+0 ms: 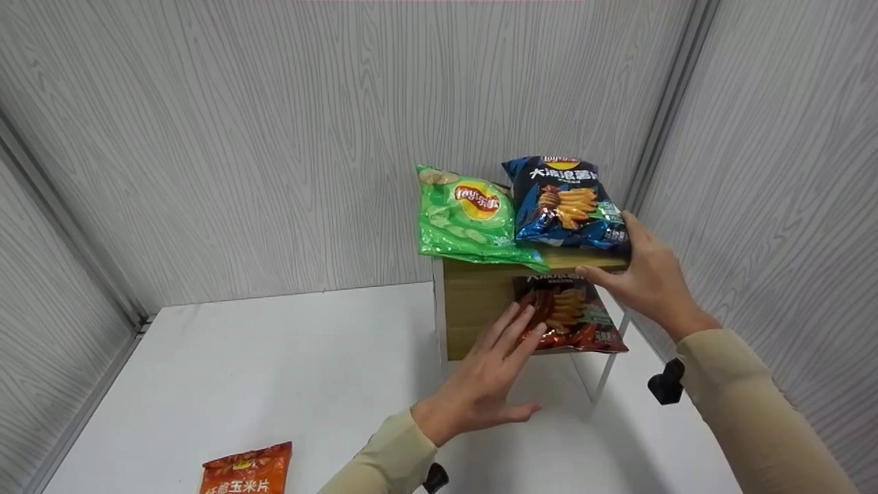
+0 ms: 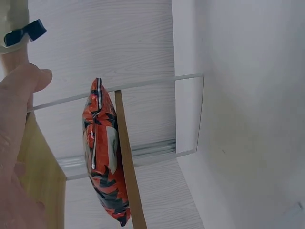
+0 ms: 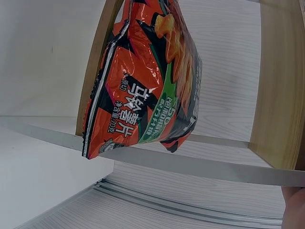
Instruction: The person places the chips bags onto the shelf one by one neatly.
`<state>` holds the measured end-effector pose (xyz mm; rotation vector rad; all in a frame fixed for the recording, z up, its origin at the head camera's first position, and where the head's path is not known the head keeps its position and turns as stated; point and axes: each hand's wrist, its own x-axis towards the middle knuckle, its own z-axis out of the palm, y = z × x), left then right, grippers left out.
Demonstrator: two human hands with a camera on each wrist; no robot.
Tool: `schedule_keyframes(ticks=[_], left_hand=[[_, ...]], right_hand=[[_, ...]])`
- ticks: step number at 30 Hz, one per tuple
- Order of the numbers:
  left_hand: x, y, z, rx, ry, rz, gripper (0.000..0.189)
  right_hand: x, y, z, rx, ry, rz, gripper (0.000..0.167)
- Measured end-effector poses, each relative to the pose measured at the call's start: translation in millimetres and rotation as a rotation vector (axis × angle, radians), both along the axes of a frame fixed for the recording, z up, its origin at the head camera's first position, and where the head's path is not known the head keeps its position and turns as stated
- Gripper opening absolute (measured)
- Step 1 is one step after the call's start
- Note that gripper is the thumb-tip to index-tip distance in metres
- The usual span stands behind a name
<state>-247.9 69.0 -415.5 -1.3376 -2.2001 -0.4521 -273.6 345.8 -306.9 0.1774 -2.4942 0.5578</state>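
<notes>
In the head view, my left hand [image 1: 483, 384] has its fingers spread and straight, fingertips overlapping the dark-and-red potato chip bag [image 1: 569, 315] on the lower shelf. That bag leans upright on the shelf board and shows side-on in the left wrist view. My right hand [image 1: 648, 274] is at the right end of the top shelf [image 1: 583, 259]. Its thumb lies along the front edge, with the index finger beside the blue potato chip bag [image 1: 566, 206]. To the left of the blue one sits a green potato chip bag [image 1: 473, 216], its bottom seam hanging over the edge.
An orange-red snack bag [image 1: 247, 470] lies on the white table [image 1: 309, 370] at the lower left. The small shelf has a wooden side panel [image 1: 466, 309] and thin white legs [image 1: 603, 370]. Grey wood-grain walls [image 1: 309, 137] enclose the table.
</notes>
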Motion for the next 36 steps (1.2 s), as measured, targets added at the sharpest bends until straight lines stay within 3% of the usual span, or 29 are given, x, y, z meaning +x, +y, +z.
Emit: schedule_keyframes(ticks=[7,14,24,28,31,36], left_hand=[[20.7,-29.6,-9.7,0.151,-0.161,-0.029,0.107],[37.4,-60.2,-23.0,0.251,-0.154,0.006,0.103],[51.9,-113.6,-48.8,0.249,-0.133,0.199,0.099],[54.3,-130.0,-53.5,0.230,-0.107,0.289,0.099],[55.0,-143.7,-55.8,0.225,-0.050,0.346,0.101],[56.0,-176.0,-59.6,0.292,-0.037,0.448,0.101]], right_hand=[[1.5,-1.1,2.6,-0.008,-0.035,-0.002,0.108],[2.2,-2.2,2.4,-0.010,-0.042,-0.002,0.108],[3.8,1.8,5.3,-0.007,-0.025,0.008,0.106],[3.5,2.4,6.9,-0.010,-0.020,0.009,0.106],[2.7,1.4,5.9,-0.017,-0.019,0.018,0.105],[1.4,-0.5,2.4,-0.019,-0.012,0.027,0.104]])
